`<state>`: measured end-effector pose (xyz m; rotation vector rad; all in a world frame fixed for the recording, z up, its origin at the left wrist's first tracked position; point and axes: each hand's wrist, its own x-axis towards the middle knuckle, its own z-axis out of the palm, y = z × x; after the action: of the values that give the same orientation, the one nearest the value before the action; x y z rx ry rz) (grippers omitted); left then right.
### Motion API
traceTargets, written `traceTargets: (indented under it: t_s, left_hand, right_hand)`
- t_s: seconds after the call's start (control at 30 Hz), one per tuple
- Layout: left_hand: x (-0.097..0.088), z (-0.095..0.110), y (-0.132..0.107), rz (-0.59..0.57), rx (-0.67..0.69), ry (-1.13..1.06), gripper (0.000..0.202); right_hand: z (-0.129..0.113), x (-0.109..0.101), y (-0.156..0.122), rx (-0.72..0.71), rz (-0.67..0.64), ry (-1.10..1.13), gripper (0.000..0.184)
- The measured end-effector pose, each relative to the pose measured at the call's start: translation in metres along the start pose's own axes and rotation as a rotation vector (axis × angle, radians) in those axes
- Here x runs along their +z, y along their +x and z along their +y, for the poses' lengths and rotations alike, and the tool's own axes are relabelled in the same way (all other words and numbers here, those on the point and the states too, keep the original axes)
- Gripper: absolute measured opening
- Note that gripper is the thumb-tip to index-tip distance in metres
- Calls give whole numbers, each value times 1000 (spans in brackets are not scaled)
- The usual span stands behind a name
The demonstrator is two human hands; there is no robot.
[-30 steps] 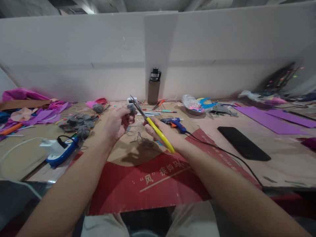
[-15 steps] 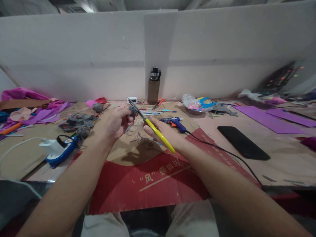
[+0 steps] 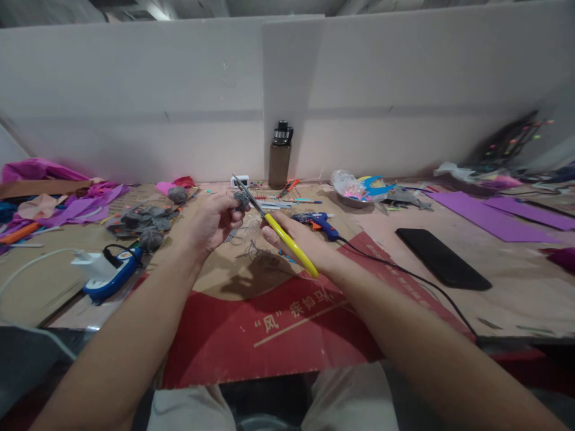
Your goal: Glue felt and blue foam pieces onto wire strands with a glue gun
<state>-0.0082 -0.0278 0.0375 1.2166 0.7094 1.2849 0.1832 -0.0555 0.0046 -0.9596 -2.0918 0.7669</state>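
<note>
Between the fingertips of my left hand [image 3: 214, 224] is a small fuzzy grey clump [image 3: 242, 201] that looks like yarn. My right hand [image 3: 291, 236] is closed on a pair of scissors [image 3: 290, 244] with yellow handles, whose dark blades point up and to the left. The blades pass right beside the grey clump; whether they touch it I cannot tell. Below both hands, loose grey yarn strands [image 3: 260, 254] lie on a brown and red cardboard sheet [image 3: 269, 344]. Just past my right hand rests a blue glue gun [image 3: 321, 223].
A dark bottle [image 3: 280, 158] stands by the white partition. Grey yarn pieces [image 3: 139, 221] and a blue power strip [image 3: 114, 281] lie left. A bowl [image 3: 357, 200], a black phone [image 3: 442, 257] and purple sheets [image 3: 489, 215] are right. The glue gun's cord crosses the table's right side.
Hardly anything differs. The scissors, the grey clump and both hands keep almost the same places, with only a very slight shift of the view.
</note>
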Motion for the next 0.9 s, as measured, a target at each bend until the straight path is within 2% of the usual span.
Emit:
traceTargets:
  t_s: [0.43,0.9]
  left_hand:
    - [1,0,0,26,-5,5,5]
    - [2,2,-1,0,-11,20,9]
  right_hand:
    - [-1,0,0,-32,-6,-11,36]
    - [-2,1,-1,-22,-7,-42,37]
